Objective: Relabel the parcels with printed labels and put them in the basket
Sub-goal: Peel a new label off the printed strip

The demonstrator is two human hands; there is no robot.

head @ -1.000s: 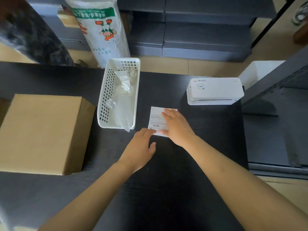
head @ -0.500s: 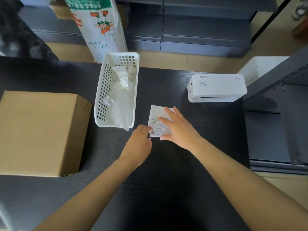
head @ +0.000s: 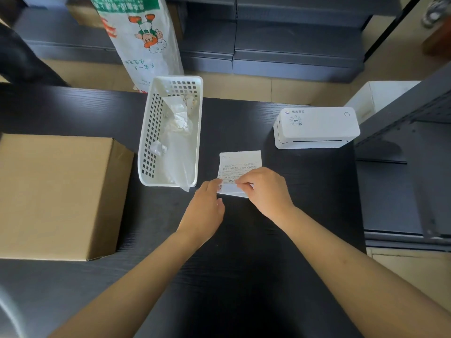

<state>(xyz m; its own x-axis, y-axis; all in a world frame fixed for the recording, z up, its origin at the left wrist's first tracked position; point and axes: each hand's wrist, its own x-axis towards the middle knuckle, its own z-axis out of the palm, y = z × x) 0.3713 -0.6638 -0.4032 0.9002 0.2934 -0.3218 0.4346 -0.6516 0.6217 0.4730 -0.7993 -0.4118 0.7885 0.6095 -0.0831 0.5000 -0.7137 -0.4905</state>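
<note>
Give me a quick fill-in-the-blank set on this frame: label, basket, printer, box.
1. Both hands are at the near edge of the printed ____, which lies flat on the black table.
2. The white basket stands between the label and the cardboard ____.
3. The label printer sits to the ____ of the basket.
4. The right hand pinches the label's near edge, and the left hand touches its near-left ____.

Missing words: label; box; right; corner
</note>
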